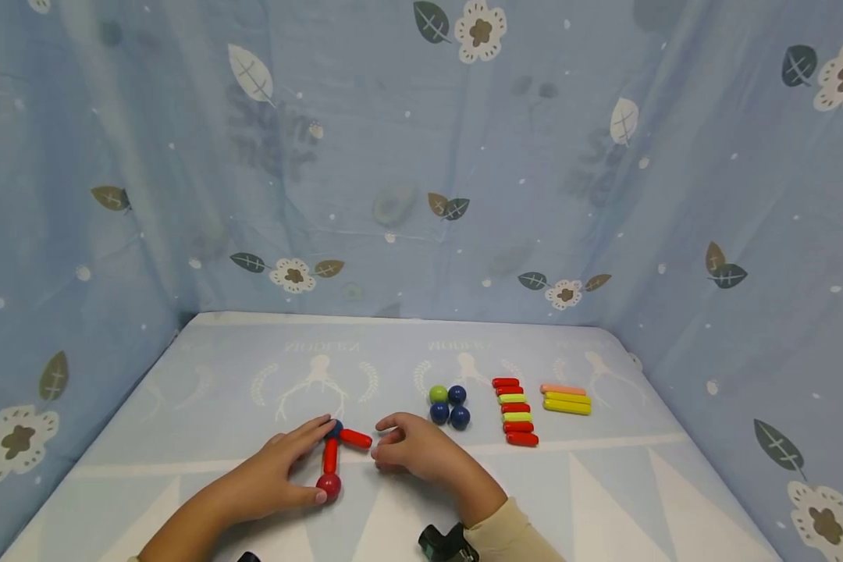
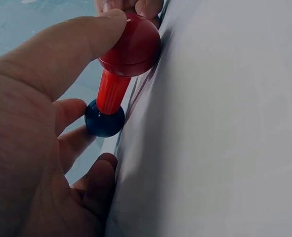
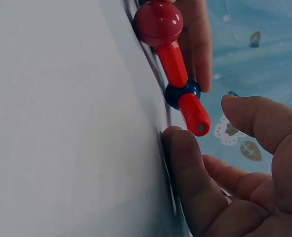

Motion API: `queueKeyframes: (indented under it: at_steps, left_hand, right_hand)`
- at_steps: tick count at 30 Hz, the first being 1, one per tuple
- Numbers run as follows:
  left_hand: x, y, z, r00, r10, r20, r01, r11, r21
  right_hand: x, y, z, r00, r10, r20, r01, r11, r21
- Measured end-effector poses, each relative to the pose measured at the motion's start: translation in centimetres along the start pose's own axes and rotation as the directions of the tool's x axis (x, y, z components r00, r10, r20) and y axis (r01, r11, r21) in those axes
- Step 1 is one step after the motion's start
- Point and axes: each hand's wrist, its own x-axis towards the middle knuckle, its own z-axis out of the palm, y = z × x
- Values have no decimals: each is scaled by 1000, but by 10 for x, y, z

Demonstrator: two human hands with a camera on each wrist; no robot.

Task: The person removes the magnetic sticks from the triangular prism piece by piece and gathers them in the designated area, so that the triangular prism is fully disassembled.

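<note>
Two red magnetic rods [image 1: 355, 439] meet at a dark blue ball [image 1: 334, 428], and a larger red ball [image 1: 329, 486] sits on the near end of one rod. My left hand [image 1: 270, 478] holds this piece on the table, its thumb against the red ball and its fingertips at the blue ball. Just right of the other rod, my right hand [image 1: 421, 451] is held with loosely bent fingers, touching nothing that I can make out. In the right wrist view, that rod's free end [image 3: 201, 128] shows a grey disc and points between the thumb and fingers.
To the right lie a green ball [image 1: 439, 394] and several blue balls [image 1: 460, 417]. Beyond them is a column of short red and yellow-green rods [image 1: 516, 408], then longer yellow rods [image 1: 567, 403] with an orange one [image 1: 563, 389]. A blue patterned curtain [image 1: 393, 156] surrounds the table.
</note>
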Motion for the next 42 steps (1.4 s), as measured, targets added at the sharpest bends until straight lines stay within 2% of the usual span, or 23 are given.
queueKeyframes:
  at_steps: [3,7,11,14,16,20,24,29,35,42]
  left_hand:
    - [-1,0,-1,1000,12,-3,-12,1000,-2]
    - [-2,0,-1,999,37,8,-37,999,-5]
    - [-3,0,-2,999,52,13,-52,999,-5]
    - [-3,0,-2,998,63,17,-63,998,-9]
    - [-3,0,-2,997,71,21,-71,997,-12]
    - [-3,-1,-2,996,88,26,-88,996,-2]
    - [-4,-2,-1,994,108,18,-108,994,4]
    - [-6,-3,-1,993,119,1,-119,993,-8]
    - [-7,0,0,997,72,12,-72,997,-20]
    - [-5,3,-2,999,-45,21,45,999,-22]
  right_hand:
    - [3,-1,5,1000,9,22,-11,994,106]
    - [3,-4,11,998,22,60,-36,969,245]
    - [4,-8,15,994,20,110,-51,956,290]
    - [5,-9,17,993,12,121,-46,957,285]
    - [5,-9,18,995,4,100,-31,963,269]
    - [7,-6,22,1000,-29,0,29,979,203]
    - [7,-6,26,994,-58,-97,70,990,123]
    - [3,-12,34,992,-83,-94,88,994,62]
    - [-1,-14,39,992,-80,-95,83,996,26]
    - [0,-3,25,987,-66,-149,72,997,37]
